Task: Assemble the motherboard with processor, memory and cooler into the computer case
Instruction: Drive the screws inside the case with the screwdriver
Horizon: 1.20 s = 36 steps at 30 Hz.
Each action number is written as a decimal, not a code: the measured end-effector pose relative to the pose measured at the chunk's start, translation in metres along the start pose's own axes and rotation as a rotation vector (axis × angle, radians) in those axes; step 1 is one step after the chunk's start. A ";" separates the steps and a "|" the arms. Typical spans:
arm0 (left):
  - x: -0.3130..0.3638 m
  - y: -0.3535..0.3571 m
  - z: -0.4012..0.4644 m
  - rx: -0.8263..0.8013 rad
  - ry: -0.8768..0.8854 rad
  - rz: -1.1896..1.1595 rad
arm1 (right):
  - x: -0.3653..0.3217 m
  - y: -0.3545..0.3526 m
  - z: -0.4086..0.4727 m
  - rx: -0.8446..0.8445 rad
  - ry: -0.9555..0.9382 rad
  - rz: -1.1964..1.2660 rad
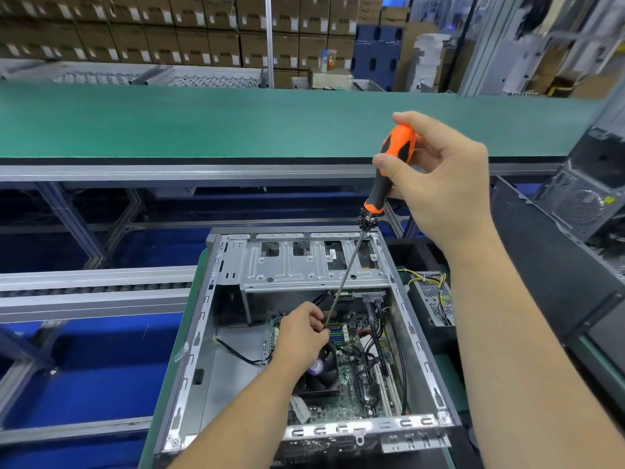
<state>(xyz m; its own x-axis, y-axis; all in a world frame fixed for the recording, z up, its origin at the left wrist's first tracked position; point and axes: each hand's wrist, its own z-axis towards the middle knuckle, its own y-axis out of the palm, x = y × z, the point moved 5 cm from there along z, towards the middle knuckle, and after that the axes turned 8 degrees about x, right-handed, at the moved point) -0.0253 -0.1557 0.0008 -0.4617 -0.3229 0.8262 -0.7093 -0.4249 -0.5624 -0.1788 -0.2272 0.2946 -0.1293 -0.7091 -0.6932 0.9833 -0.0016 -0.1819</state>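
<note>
An open grey computer case (203, 319) lies on its side below me. Inside it sits the green motherboard (351, 374) with a black cooler fan (321, 377) bearing a purple label, memory slots and loose cables. My right hand (436, 184) grips the orange and black handle of a long screwdriver (394, 160) above the case. A clump of screws clings to the shaft just under the handle. The thin shaft slants down to my left hand (301, 333), which pinches the tip over the board's upper edge. Whatever lies under the tip is hidden.
A silver drive cage (304, 265) spans the case's far end. A power supply (433, 296) with yellow wires lies to the right, by dark case panels and another case (588, 198). A green conveyor belt (236, 120) runs behind; cardboard boxes (169, 28) are stacked beyond.
</note>
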 end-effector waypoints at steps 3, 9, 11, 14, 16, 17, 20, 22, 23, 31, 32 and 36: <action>0.000 0.000 0.000 -0.004 0.013 0.010 | 0.001 0.000 0.000 -0.002 -0.007 -0.006; 0.001 0.001 -0.002 -0.004 0.035 0.037 | 0.001 0.002 -0.001 -0.010 -0.008 -0.010; 0.001 0.001 -0.002 0.000 0.034 0.035 | 0.000 0.002 -0.001 -0.011 -0.008 -0.009; 0.001 0.001 -0.001 0.005 0.033 0.037 | 0.000 0.003 0.000 -0.017 -0.006 -0.008; 0.001 0.001 -0.001 0.007 0.037 0.040 | 0.000 0.004 -0.001 -0.022 -0.004 -0.010; 0.001 0.001 -0.001 0.006 0.038 0.042 | 0.000 0.004 -0.001 -0.024 -0.006 -0.014; 0.002 0.000 -0.002 0.003 0.046 0.045 | 0.000 0.004 -0.001 -0.019 -0.010 -0.009; 0.002 0.000 -0.002 0.002 0.055 0.051 | 0.000 0.003 -0.001 -0.006 -0.007 0.004; 0.003 -0.001 -0.002 0.003 0.059 0.053 | 0.000 0.003 -0.001 0.000 -0.006 0.009; 0.003 -0.002 -0.004 0.001 0.069 0.048 | 0.001 0.003 -0.001 -0.008 -0.006 0.005; 0.003 -0.002 -0.004 -0.001 0.070 0.049 | 0.001 0.002 -0.001 -0.008 -0.007 0.002; 0.003 -0.002 -0.003 -0.001 0.068 0.042 | -0.001 0.002 0.000 -0.015 -0.020 -0.009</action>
<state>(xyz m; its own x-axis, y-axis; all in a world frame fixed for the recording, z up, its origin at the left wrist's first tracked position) -0.0270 -0.1529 0.0048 -0.5261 -0.2823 0.8022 -0.6890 -0.4115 -0.5966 -0.1769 -0.2264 0.2943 -0.1355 -0.7232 -0.6772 0.9801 0.0022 -0.1985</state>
